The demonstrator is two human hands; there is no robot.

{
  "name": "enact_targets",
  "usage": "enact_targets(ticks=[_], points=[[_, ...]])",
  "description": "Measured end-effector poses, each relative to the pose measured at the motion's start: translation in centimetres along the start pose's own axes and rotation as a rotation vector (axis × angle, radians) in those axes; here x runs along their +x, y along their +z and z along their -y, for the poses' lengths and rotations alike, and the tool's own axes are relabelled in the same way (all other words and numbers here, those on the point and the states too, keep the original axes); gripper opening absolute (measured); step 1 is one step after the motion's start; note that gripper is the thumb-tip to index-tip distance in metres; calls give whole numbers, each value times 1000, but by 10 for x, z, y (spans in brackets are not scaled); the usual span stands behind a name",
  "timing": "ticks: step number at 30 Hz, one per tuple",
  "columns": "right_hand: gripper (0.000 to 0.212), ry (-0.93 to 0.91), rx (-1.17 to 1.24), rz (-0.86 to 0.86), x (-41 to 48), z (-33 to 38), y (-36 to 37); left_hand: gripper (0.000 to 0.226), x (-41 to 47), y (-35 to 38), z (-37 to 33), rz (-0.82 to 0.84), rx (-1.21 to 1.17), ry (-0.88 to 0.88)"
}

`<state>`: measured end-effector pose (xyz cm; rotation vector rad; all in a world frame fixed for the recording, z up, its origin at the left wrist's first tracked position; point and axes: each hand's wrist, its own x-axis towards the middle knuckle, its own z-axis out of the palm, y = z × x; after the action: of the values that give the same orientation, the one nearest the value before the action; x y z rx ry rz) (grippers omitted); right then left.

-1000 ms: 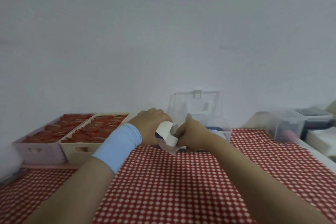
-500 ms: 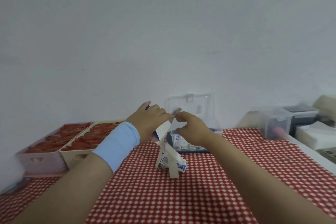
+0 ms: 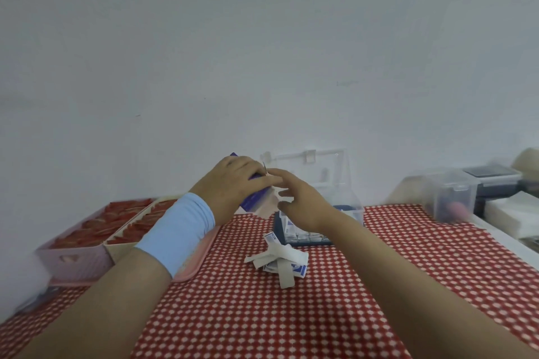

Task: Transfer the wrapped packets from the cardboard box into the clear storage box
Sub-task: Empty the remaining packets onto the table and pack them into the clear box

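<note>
On desk (image 3: 350, 306), wrapped packets (image 3: 280, 261) are lying heaped at 7 o'clock of clear storage box (image 3: 351, 198); left hand (image 3: 233, 183) is gripping cardboard box (image 3: 254, 200), right hand (image 3: 302, 202) hovering slack-fingered at its 3 o'clock.

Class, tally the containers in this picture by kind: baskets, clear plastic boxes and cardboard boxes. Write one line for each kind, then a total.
Baskets: 2
Clear boxes: 2
Cardboard boxes: 1
Total: 5
</note>
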<state>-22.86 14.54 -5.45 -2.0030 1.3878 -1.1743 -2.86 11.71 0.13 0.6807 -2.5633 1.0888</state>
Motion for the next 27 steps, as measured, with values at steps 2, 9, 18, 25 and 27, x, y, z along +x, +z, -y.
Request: enact_targets(ticks=[2,9,18,25,27], points=[[70,-4,-13,-3,2,3,-3,85,-4,0,6,-21,-108,-136],[60,-2,-36,-119,13,5,1,73,-37,13,0,-134,-1020,-745],[58,92,153,-163,35,1,36,67,-56,61,-17,-322,-1184,-906],[24,-406,-755,-229,58,-7,50,75,-55,76,4,-172,-920,-842],[33,-392,-798,-15,62,4,50,77,-52,71,7,-166,-912,-827]])
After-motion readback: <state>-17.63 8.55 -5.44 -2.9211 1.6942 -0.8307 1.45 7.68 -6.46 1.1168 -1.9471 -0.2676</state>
